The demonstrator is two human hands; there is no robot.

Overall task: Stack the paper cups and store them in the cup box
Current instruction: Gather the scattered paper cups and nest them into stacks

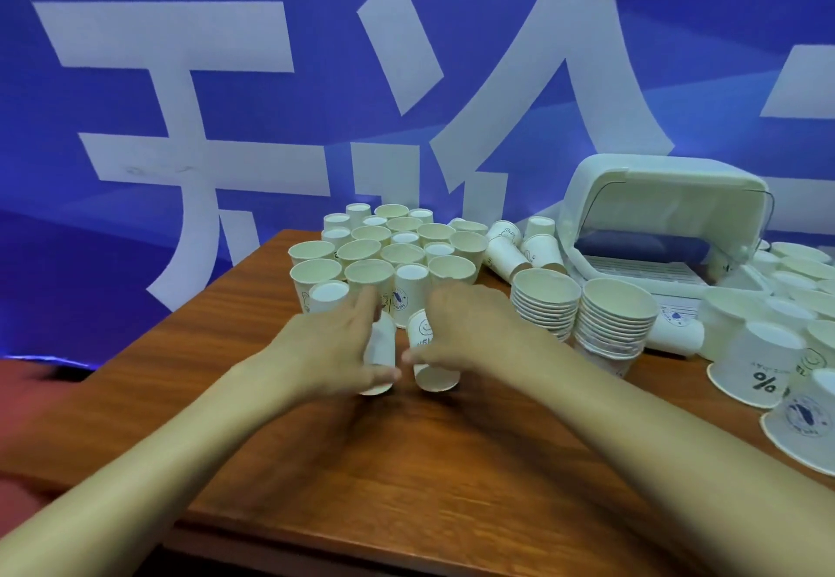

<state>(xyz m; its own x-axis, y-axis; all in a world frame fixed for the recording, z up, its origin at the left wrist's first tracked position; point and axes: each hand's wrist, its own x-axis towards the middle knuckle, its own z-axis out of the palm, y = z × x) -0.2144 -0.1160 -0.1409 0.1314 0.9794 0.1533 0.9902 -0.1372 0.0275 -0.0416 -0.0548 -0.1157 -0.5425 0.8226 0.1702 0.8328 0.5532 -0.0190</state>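
My left hand [336, 350] grips a white paper cup [380, 350] above the wooden table [361, 463]. Right beside it my right hand [465, 332] grips another white cup [429, 364] with a smiley print. The two cups almost touch. Behind my hands stands a cluster of several loose cups [384, 251], some upright, some upside down. Two stacks of nested cups [583, 309] stand to the right of my hands. The white cup box [668, 214] sits at the back right with its lid raised.
Several cups [510, 246] lie on their sides between the cluster and the box. More upside-down cups [768, 359] crowd the right edge of the table. A blue banner with large white characters [226, 101] hangs behind the table.
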